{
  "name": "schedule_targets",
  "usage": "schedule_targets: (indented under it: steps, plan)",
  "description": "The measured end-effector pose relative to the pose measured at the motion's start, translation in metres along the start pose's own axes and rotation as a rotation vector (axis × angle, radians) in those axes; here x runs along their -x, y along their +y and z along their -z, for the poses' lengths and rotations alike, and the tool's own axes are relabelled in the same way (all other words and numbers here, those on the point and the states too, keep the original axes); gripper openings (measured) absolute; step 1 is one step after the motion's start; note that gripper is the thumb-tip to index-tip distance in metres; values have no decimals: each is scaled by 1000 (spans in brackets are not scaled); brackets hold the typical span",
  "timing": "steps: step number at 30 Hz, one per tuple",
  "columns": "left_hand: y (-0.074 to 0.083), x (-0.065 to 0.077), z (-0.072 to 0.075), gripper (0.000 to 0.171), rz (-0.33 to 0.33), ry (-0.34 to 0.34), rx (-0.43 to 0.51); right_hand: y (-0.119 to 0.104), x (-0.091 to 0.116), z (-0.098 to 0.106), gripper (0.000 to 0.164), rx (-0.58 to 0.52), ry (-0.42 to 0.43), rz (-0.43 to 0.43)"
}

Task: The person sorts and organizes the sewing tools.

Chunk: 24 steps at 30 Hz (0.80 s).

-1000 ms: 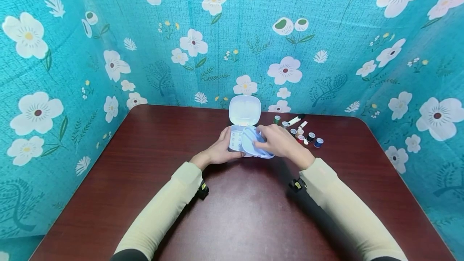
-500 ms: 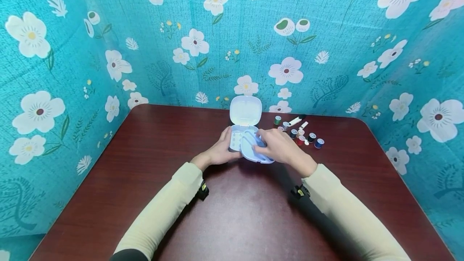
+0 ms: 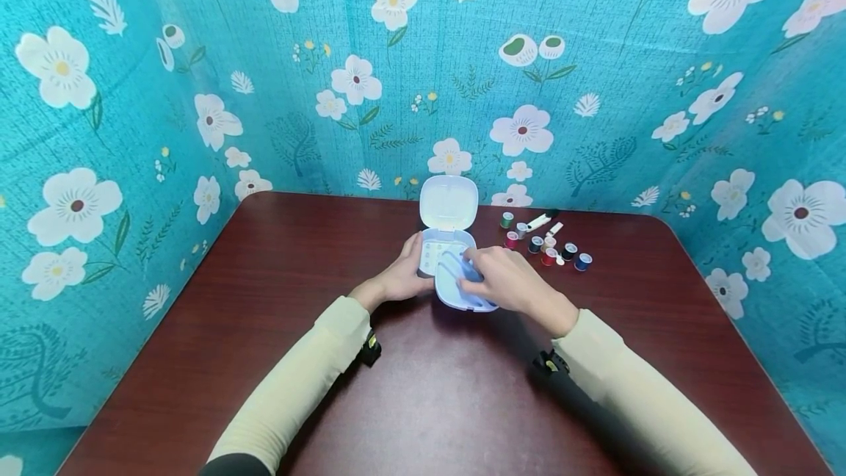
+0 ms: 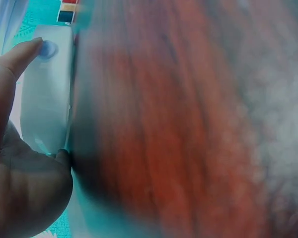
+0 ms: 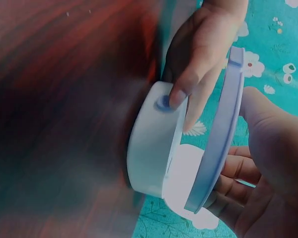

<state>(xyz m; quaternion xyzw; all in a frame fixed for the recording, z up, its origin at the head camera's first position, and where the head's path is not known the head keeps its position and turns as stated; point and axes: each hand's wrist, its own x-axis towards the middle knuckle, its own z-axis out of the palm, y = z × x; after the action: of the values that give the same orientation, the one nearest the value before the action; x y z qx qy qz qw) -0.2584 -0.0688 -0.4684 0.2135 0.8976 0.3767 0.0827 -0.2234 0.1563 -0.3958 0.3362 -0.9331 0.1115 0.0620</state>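
Note:
A white sewing box stands on the table with its lid raised at the back. My left hand grips the box's left side. In the left wrist view its thumb rests by a round blue button on the box's front wall. My right hand pinches a light blue compartment tray, its thumb and fingers reaching into the moulded slots. In the right wrist view the tray is tilted and apart from the box. Small marks on the box floor are too small to tell.
To the right of the box lie several thread spools, among them a green one, a red one and a blue one. White thread snips and small white pieces lie among them. A floral curtain hangs behind the table.
My right hand has brought the tray toward me and slightly left, off the box, baring more of its inside. A red spool beside the hand has come into view. My left hand keeps its grip.

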Motion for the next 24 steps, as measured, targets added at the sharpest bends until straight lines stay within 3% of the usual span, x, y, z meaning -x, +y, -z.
schedule_targets:
  steps: [24]
  plan:
    - [1, -6, -1, 107, 27, -7, -15, -22, 15, -1, 37, 37, -48, 32]
